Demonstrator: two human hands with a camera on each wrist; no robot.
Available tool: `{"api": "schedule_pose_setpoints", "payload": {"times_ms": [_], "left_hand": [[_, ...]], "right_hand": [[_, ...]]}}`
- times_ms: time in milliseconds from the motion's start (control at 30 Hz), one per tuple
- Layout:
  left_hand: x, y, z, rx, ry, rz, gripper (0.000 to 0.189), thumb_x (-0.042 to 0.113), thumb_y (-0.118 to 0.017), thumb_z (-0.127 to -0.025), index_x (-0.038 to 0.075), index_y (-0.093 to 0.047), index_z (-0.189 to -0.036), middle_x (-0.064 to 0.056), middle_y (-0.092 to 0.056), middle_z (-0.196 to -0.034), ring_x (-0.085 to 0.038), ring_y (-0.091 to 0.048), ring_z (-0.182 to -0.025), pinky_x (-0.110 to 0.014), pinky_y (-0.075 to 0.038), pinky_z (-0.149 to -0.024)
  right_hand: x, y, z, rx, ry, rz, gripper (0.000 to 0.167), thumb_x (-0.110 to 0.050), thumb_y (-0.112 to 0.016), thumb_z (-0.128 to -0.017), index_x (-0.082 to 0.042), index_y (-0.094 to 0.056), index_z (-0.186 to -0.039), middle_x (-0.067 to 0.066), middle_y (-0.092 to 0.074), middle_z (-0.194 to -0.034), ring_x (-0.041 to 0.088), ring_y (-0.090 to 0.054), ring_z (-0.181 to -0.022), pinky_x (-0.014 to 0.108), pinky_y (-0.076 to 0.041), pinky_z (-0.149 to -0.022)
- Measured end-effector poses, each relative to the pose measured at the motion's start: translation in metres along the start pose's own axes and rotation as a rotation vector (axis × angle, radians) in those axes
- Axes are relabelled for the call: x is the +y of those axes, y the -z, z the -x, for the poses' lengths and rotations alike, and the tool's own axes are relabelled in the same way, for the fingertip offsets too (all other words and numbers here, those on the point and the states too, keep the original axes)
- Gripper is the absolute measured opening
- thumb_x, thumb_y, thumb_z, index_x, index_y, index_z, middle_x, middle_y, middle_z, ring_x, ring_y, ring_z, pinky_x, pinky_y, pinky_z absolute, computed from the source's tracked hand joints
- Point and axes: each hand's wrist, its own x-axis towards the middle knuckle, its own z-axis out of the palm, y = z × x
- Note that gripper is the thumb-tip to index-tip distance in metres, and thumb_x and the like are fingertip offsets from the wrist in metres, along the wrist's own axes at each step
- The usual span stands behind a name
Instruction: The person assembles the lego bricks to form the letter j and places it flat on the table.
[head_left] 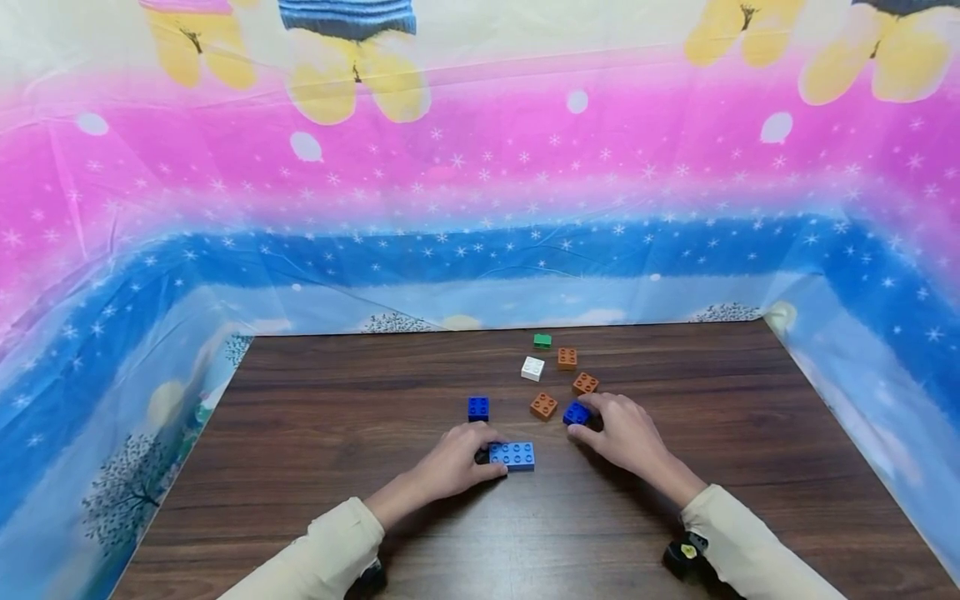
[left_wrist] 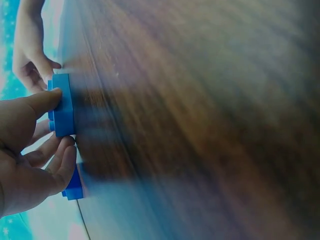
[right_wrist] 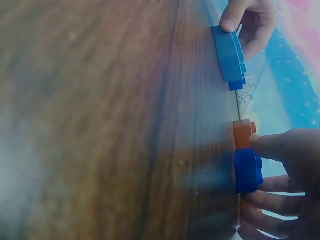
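Observation:
On the brown table, my left hand (head_left: 448,463) holds a light blue toy building brick (head_left: 517,455) by its left end, thumb on the near side and fingers on the far side. Its studs face up. My right hand (head_left: 632,435) pinches a small dark blue brick (head_left: 576,413) between thumb and fingers, also shown in the right wrist view as a blue block (right_wrist: 246,171). Just beyond the left fingers sits another dark blue brick (head_left: 478,408). One orange brick (head_left: 543,406) lies left of the right hand's brick, and a second orange brick (head_left: 585,383) behind it.
Farther back are a white brick (head_left: 532,368), a third orange brick (head_left: 567,358) and a green brick (head_left: 542,341). A printed cloth (head_left: 480,250) hangs behind the table (head_left: 337,392) and along both sides.

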Motion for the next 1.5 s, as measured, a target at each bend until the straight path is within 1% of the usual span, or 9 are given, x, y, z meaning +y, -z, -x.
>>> {"api": "schedule_pose_setpoints", "payload": {"times_ms": [167, 367, 533, 700, 867, 1067, 1200, 1367, 1500], "left_hand": [[0.001, 0.001, -0.002, -0.008, 0.023, 0.012, 0.04, 0.028, -0.077, -0.093, 0.008, -0.071, -0.127, -0.006, -0.071, -0.115, -0.019, -0.065, -0.1, -0.037, -0.052, -0.084], [0.0, 0.001, -0.003, 0.005, 0.038, 0.015, 0.041, 0.028, -0.076, -0.094, 0.007, -0.07, -0.128, -0.008, -0.07, -0.119, -0.022, -0.065, -0.107, -0.042, -0.053, -0.089], [-0.002, 0.0, -0.004, 0.007, 0.049, 0.016, 0.04, 0.029, -0.075, -0.095, 0.008, -0.069, -0.129, -0.008, -0.07, -0.121, -0.022, -0.065, -0.107, -0.043, -0.052, -0.09], [-0.003, 0.001, -0.005, 0.011, 0.049, 0.027, 0.04, 0.028, -0.075, -0.095, 0.008, -0.07, -0.128, -0.008, -0.07, -0.121, -0.022, -0.065, -0.106, -0.043, -0.052, -0.09], [-0.005, 0.0, -0.007, 0.019, 0.037, 0.028, 0.038, 0.026, -0.076, -0.094, 0.006, -0.07, -0.127, -0.009, -0.071, -0.121, -0.023, -0.066, -0.107, -0.043, -0.052, -0.09], [-0.005, 0.0, -0.007, 0.026, 0.041, 0.044, 0.037, 0.023, -0.076, -0.094, 0.006, -0.071, -0.126, -0.009, -0.071, -0.12, -0.023, -0.066, -0.105, -0.043, -0.052, -0.088], [-0.005, -0.001, -0.007, 0.027, 0.044, 0.044, 0.037, 0.023, -0.076, -0.094, 0.006, -0.071, -0.126, -0.01, -0.071, -0.12, -0.023, -0.066, -0.104, -0.043, -0.052, -0.088], [-0.006, 0.0, -0.008, 0.02, 0.047, 0.04, 0.038, 0.026, -0.075, -0.095, 0.007, -0.071, -0.127, -0.01, -0.07, -0.123, -0.024, -0.066, -0.109, -0.045, -0.052, -0.091], [-0.006, 0.0, -0.008, 0.016, 0.045, 0.044, 0.038, 0.026, -0.075, -0.095, 0.006, -0.071, -0.127, -0.009, -0.071, -0.123, -0.024, -0.066, -0.109, -0.045, -0.052, -0.092]], "right_hand": [[-0.002, 0.0, -0.002, -0.014, -0.018, 0.0, 0.054, -0.039, -0.08, -0.089, -0.004, -0.068, -0.128, 0.013, -0.072, -0.11, 0.028, -0.068, -0.097, 0.049, -0.056, -0.08], [0.0, -0.001, -0.005, -0.02, -0.028, 0.016, 0.054, -0.04, -0.081, -0.088, -0.005, -0.069, -0.127, 0.012, -0.072, -0.109, 0.027, -0.068, -0.095, 0.048, -0.056, -0.079], [0.0, -0.001, -0.007, -0.025, -0.025, 0.023, 0.048, -0.037, -0.081, -0.088, -0.005, -0.072, -0.122, 0.01, -0.072, -0.104, 0.026, -0.068, -0.092, 0.047, -0.055, -0.077], [0.001, 0.001, -0.008, -0.021, -0.024, 0.014, 0.042, -0.033, -0.082, -0.088, -0.004, -0.073, -0.118, 0.01, -0.072, -0.102, 0.026, -0.068, -0.093, 0.047, -0.056, -0.079], [-0.001, 0.008, -0.006, -0.008, -0.028, -0.03, 0.041, -0.028, -0.081, -0.089, -0.003, -0.072, -0.12, 0.011, -0.071, -0.106, 0.028, -0.068, -0.096, 0.048, -0.056, -0.082], [-0.01, 0.018, -0.004, 0.003, 0.0, -0.064, 0.043, -0.029, -0.079, -0.091, -0.004, -0.07, -0.125, 0.009, -0.07, -0.108, 0.028, -0.068, -0.097, 0.047, -0.056, -0.08], [-0.019, 0.022, -0.002, 0.001, 0.035, -0.087, 0.042, -0.029, -0.078, -0.091, -0.007, -0.07, -0.126, 0.01, -0.07, -0.114, 0.028, -0.069, -0.102, 0.048, -0.057, -0.082], [-0.03, 0.022, 0.0, -0.014, 0.072, -0.105, 0.042, -0.029, -0.078, -0.092, -0.009, -0.07, -0.127, 0.009, -0.07, -0.118, 0.026, -0.069, -0.102, 0.045, -0.057, -0.081], [-0.035, 0.019, 0.002, -0.034, 0.105, -0.125, 0.041, -0.028, -0.078, -0.092, -0.01, -0.069, -0.128, 0.007, -0.071, -0.117, 0.023, -0.07, -0.101, 0.043, -0.057, -0.081]]}}
